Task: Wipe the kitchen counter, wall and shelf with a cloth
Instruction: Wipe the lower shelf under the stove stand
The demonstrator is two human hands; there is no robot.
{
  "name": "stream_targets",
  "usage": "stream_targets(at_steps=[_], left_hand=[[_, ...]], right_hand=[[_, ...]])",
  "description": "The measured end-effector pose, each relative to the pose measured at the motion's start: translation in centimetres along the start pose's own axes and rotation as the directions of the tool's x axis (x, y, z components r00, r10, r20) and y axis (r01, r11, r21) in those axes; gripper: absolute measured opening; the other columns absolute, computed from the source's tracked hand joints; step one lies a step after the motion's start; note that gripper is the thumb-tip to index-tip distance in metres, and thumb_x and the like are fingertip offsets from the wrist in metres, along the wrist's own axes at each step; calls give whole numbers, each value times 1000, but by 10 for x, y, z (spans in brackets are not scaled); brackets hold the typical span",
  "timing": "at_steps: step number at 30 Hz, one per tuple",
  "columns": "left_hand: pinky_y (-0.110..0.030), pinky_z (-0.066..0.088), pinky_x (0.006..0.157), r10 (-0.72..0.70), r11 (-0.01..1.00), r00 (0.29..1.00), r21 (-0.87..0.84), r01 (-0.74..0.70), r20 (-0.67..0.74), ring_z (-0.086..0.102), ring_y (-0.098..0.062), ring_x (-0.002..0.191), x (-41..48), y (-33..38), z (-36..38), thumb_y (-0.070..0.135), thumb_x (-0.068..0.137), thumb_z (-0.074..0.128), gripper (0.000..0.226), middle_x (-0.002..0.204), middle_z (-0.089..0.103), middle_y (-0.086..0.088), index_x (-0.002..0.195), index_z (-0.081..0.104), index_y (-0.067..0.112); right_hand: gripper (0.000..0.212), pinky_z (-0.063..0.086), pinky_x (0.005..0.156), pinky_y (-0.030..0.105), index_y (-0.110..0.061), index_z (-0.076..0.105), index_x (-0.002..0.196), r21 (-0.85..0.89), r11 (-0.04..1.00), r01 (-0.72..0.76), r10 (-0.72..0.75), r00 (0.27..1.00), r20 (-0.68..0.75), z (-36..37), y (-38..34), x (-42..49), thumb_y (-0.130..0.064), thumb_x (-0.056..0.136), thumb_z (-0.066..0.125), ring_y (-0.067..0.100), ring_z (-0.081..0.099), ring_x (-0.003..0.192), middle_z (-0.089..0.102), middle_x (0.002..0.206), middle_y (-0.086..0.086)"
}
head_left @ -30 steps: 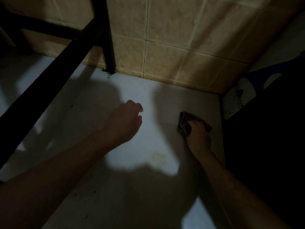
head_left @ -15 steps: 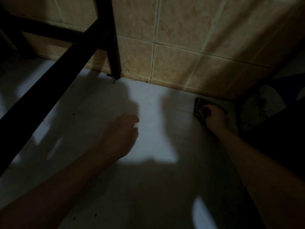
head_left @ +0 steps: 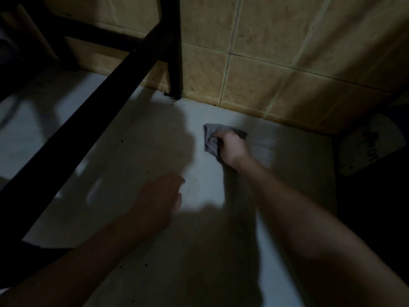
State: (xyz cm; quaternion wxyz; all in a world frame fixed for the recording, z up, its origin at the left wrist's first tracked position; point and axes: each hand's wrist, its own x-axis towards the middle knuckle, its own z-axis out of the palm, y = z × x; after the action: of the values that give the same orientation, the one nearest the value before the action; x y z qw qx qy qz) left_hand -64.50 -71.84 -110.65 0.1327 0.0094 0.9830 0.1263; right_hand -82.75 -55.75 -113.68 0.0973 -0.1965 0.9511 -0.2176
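From the head camera I see my right hand (head_left: 232, 148) curled round a grey cloth (head_left: 209, 140), pressing it on the pale desk (head_left: 132, 151) near the tiled wall (head_left: 265, 63), right of the black shelf leg (head_left: 175, 52). My left hand (head_left: 159, 200) is nearer me, fingers loose, holding nothing; whether it touches the desk I cannot tell

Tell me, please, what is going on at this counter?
A person is wiping the counter. The right hand grips a grey cloth and presses it down near the tiled wall. The left hand is open lower down, holding nothing. A black shelf frame stands to the left.
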Motion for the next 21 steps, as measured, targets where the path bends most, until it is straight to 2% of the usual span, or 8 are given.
stream_targets(at_steps=[2,4,8,11,13,15,18,21], left_hand=[[-27,25,110,24,999,1000,30,-24,14,34,-13,136,-10,-4,2,32,99,35,47,152,32,3,144,31,25],[-27,25,111,39,999,999,28,-40,16,33,-13,137,-22,-8,4,31,99,35,46,152,31,3,144,31,24],[-32,29,111,59,997,996,52,-62,61,35,-17,137,-53,-12,12,27,98,38,44,152,32,1,142,35,23],[-34,34,109,100,991,992,81,-106,76,39,-20,136,-75,-11,17,22,96,43,44,150,36,-4,140,40,18],[-39,53,90,198,974,980,107,-198,15,63,-27,112,-90,-10,14,15,80,68,40,126,62,-12,119,62,12],[-39,58,75,258,954,964,170,-246,-56,70,-27,94,-102,-13,16,11,69,74,36,110,70,-11,105,70,11],[-40,45,99,255,958,967,129,-255,16,56,-29,118,-117,-14,21,12,87,51,37,130,57,-11,123,59,10],[-38,41,98,252,949,967,182,-256,46,49,-26,120,-133,-15,23,18,92,37,38,132,50,-7,127,51,14]], right_hand=[[31,36,106,38,-15,61,120,-33,998,54,-52,997,64,8,-13,-4,-13,92,47,28,51,120,60,124,12],[32,25,114,33,-15,59,123,-62,993,103,-98,992,79,15,-18,-14,-14,92,49,28,46,126,57,129,12],[38,6,115,23,-13,56,126,-38,985,166,-164,985,61,20,-23,-48,-8,88,52,25,43,130,54,133,12],[44,14,119,29,-19,51,130,-67,984,165,-157,982,109,31,-26,-73,-11,87,54,24,35,137,48,140,6],[43,22,118,34,-24,49,131,-67,988,142,-136,986,94,40,-31,-95,-14,90,51,24,31,140,45,142,2],[42,26,116,34,-25,50,131,-42,991,126,-123,990,75,47,-36,-118,-14,91,51,25,27,142,44,144,1],[45,30,112,34,-26,49,132,-35,991,133,-130,989,76,52,-44,-145,-12,89,53,26,23,144,42,145,-2],[45,28,113,33,-25,49,133,-70,983,169,-162,982,98,57,-49,-168,-12,90,52,26,22,144,42,145,-2]])
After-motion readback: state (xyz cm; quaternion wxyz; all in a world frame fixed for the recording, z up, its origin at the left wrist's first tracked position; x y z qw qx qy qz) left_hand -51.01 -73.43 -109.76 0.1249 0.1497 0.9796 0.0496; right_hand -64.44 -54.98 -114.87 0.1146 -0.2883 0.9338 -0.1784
